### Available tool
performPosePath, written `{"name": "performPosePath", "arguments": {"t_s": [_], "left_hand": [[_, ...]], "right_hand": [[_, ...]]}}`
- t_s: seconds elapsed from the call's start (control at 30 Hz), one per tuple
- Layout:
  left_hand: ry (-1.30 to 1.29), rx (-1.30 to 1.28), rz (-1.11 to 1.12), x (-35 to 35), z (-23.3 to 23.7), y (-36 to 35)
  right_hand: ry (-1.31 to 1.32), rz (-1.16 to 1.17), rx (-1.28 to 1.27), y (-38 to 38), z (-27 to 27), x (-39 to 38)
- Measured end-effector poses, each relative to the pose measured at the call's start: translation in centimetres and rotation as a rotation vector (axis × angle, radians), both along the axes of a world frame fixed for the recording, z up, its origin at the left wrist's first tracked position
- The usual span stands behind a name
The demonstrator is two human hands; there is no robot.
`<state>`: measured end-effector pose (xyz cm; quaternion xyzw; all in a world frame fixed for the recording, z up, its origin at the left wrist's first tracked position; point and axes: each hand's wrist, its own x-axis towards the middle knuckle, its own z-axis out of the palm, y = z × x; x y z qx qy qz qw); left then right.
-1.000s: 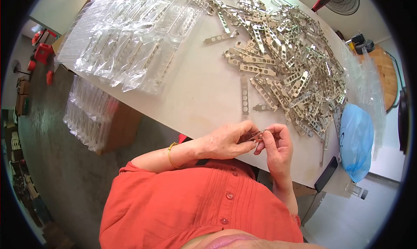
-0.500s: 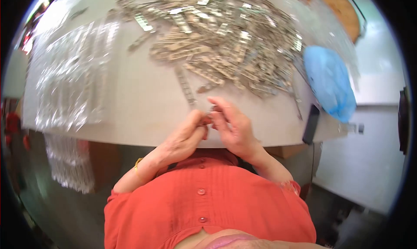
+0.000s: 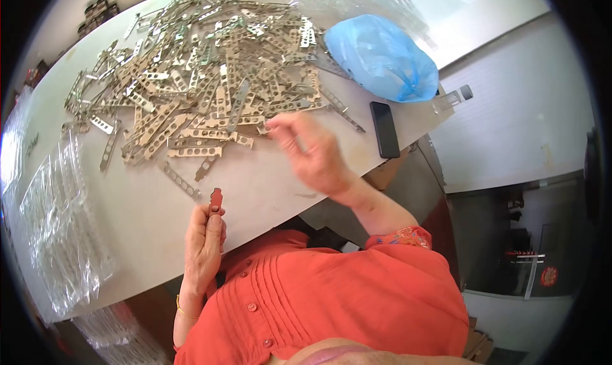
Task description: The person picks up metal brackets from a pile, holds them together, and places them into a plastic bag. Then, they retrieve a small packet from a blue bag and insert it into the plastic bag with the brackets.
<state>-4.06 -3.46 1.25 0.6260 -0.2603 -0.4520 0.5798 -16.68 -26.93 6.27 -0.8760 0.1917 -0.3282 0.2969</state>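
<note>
My left hand (image 3: 205,241), near the table's front edge, is closed around a metal slot bracket (image 3: 216,202); its notched end sticks up past my thumb and looks reddish. The rest of it is hidden in my fingers. My right hand (image 3: 312,151) is at the near right side of a large pile of perforated metal brackets (image 3: 210,78). Its thumb and fingertips meet the end of a bracket (image 3: 262,128) there, slightly blurred. Between the pile and my left hand, a loose bracket (image 3: 180,179) and a shorter one (image 3: 204,168) lie flat on the table.
Clear plastic packs (image 3: 60,231) lie along the table's left side. To the right of the pile are a blue plastic bag (image 3: 382,58), a black phone (image 3: 384,130) and a clear bottle (image 3: 451,100). Plastic film (image 3: 363,2) lies at the back of the white table (image 3: 268,202).
My hands were together in front of me; now they are apart. My right hand has gone out to the pile while my left keeps a bracket. The view has swung to the right.
</note>
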Motion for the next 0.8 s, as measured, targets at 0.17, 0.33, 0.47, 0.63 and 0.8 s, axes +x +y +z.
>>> {"name": "performPosePath", "arguments": {"t_s": [0.17, 0.33, 0.47, 0.63, 0.8], "left_hand": [[0.067, -0.002, -0.005, 0.0, -0.4, 0.2], [0.068, 0.013, -0.030, 0.2, -0.8, 0.3], [0.086, 0.025, -0.032, 0.4, -0.6, 0.2], [0.124, 0.012, -0.030, 0.3, -0.7, 0.2], [0.123, 0.000, -0.035, 0.5, -0.8, 0.1]], "right_hand": [[0.077, -0.449, -0.401, -8.0, 3.2, -5.7], [0.337, -0.743, -0.641, -16.0, 4.1, -11.9], [0.518, -0.793, -0.709, -19.1, 3.8, -14.2], [0.613, -0.694, -0.791, -20.8, 4.8, -14.3], [0.585, -0.803, -1.134, -20.7, 9.5, -11.6]]}}
